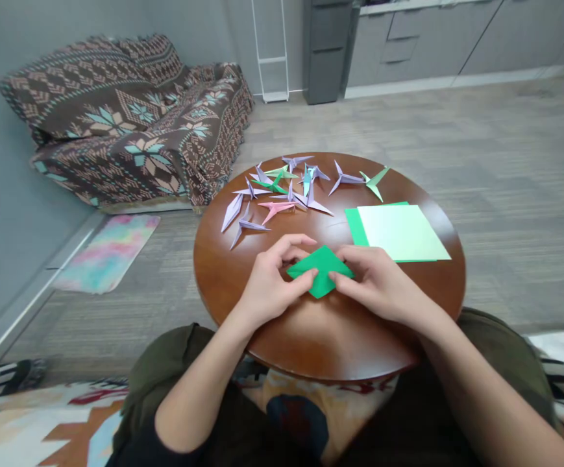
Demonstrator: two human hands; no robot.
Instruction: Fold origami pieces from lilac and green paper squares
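Green paper [324, 264], folded into a small diamond, sits over the tabletop [330, 347], between its middle and the near edge, in the head view. The left hand [269, 285] grips its left side, thumb on the face and fingers curled round behind. The right hand [381, 282] grips the opposite side in the same way, its thumb near the other thumb. Whether the lowest point touches the wood, I cannot tell.

The likeliest trouble is in the layers: if the two thumbs press or pull unevenly, a crease could land off its line and the corners stop matching. Pulling the sides apart too hard could tear the paper at a fold, and a slack pinch could let the layers spring open.

Toward the right edge, a pale sheet [405, 232] overlaps a green sheet [354, 227], just beyond the right hand; a sweep of those knuckles could skew or crumple them. The purple piece [249, 224] toward the left edge is near the left fingers and could be knocked or bent. The light green piece [374, 184] by the far edge, right of centre, could slide off if the table were jolted.
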